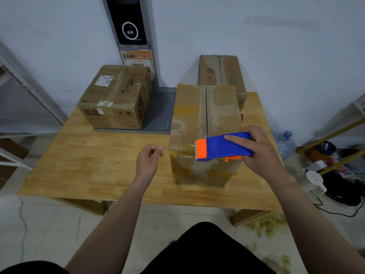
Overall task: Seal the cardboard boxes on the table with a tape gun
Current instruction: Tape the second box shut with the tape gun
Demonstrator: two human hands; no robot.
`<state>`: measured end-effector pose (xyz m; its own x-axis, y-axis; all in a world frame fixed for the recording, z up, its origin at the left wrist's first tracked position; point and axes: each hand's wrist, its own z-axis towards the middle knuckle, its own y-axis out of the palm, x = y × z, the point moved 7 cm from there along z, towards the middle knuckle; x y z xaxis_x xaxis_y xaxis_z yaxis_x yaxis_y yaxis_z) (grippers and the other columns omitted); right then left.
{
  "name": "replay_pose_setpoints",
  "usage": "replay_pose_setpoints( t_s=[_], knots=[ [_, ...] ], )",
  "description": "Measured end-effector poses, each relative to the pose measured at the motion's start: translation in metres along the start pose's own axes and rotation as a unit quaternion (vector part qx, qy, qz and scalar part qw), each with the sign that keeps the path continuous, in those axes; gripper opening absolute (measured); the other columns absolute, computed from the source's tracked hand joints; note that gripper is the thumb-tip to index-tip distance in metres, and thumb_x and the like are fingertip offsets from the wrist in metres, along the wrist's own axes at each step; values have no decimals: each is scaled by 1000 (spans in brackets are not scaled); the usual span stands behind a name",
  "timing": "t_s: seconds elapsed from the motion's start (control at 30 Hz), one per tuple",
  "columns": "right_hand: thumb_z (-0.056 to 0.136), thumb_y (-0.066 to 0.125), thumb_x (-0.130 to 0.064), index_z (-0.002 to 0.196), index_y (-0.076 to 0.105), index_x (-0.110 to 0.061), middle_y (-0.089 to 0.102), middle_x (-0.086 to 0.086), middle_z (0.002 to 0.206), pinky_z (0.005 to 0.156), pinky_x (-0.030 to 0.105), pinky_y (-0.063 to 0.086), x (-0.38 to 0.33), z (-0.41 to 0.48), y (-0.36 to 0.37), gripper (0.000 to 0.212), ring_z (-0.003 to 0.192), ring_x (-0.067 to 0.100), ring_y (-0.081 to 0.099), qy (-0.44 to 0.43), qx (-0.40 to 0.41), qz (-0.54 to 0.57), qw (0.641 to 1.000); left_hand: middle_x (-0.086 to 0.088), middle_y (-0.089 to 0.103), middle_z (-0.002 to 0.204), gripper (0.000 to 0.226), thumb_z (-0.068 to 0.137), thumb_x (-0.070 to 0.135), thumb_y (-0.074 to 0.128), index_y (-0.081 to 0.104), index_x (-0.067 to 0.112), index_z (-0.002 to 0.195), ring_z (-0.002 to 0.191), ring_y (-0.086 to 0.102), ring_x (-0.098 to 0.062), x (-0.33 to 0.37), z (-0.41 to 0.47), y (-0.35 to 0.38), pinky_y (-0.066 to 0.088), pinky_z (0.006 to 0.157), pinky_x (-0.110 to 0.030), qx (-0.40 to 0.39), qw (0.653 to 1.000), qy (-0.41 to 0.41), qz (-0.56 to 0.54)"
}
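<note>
Right hand (262, 153): fingers wrapped over the top and thumb under the body of the tape gun (221, 147), gripping its rear end. The tape gun is blue with an orange toothed cutter head. Its long axis runs nearly level from right to left across the view, cutter head pointing left. It sits at the near top edge of the middle box (199, 119), cutter over the box's centre seam; whether the teeth touch the cardboard cannot be told.

Left hand (148, 161): raised above the table (94, 165), just left of the middle box and apart from it. Its fingers are curled in with the thumb against the fingertips, and nothing is visible in its grasp.

The middle box stands on the right half of the wooden table, long axis running away from the viewer, top flaps closed along a central seam. A second box (221, 72) stands behind it. A taped, labelled box (116, 97) rests to the left on a grey platform (160, 113).
</note>
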<state>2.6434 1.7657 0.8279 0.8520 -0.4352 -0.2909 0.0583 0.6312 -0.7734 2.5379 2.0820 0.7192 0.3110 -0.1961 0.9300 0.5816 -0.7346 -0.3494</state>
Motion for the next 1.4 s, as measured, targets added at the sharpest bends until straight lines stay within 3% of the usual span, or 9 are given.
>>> replay_pose_setpoints(
  t_s=[0.3,0.47,0.57,0.67,0.8,0.97,1.07,1.23,1.4],
  knots=[
    [88,73,-2,133,65,-28,51,6,118,85,29,41,1,0,0,52,105,30,49,17,-9,-12,1000,8,65,83,21,102,32,58,66,22,85,82,61,-15,-1,4,13,55,80,-45,42,998,15,-43],
    [86,76,-1,132,65,-27,50,4,117,86,25,40,1,0,2,54,105,28,49,30,-3,-8,999,6,65,87,16,105,28,55,65,23,94,81,59,-10,-3,2,25,49,75,-30,52,997,40,-41],
    [86,76,-1,131,66,-27,51,4,117,87,24,40,3,1,3,53,106,28,49,38,0,-3,999,7,62,90,15,108,27,48,57,30,98,80,58,-14,-3,-1,39,49,72,-35,43,998,45,-32],
    [85,77,-1,130,66,-27,52,6,116,89,21,38,4,1,5,53,105,28,49,43,7,-1,999,6,62,94,12,111,25,39,48,29,117,83,60,-11,-4,-1,45,47,70,-34,42,998,44,-4],
    [85,78,-2,128,67,-26,53,7,113,88,21,37,3,3,6,50,102,28,49,34,17,4,999,-1,68,92,39,111,24,36,28,38,146,78,65,-18,-1,2,46,50,64,-40,26,997,57,35],
    [85,78,-5,126,70,-24,53,5,113,85,27,41,2,3,6,45,102,28,50,37,18,-6,999,-13,45,147,48,110,34,39,26,23,155,121,57,-33,-11,11,49,46,96,-40,-18,998,-54,32],
    [89,73,-11,128,68,-26,52,5,114,88,20,38,3,2,5,42,103,27,49,39,22,13,999,-12,57,138,46,110,37,40,32,16,151,122,58,-30,-16,15,47,47,95,-38,-35,993,-103,40],
    [88,75,-9,129,67,-28,52,4,115,86,25,40,3,3,5,46,104,27,49,49,17,21,998,2,58,128,47,107,48,44,51,16,140,118,57,-17,14,1,45,45,88,-29,6,1000,-25,-13],
    [85,77,-4,129,67,-28,51,5,113,82,32,45,3,4,6,51,103,27,49,43,12,18,999,3,43,154,95,88,57,72,22,20,161,139,45,-16,10,-10,66,44,111,-38,-40,998,-43,-36]
  ],
)
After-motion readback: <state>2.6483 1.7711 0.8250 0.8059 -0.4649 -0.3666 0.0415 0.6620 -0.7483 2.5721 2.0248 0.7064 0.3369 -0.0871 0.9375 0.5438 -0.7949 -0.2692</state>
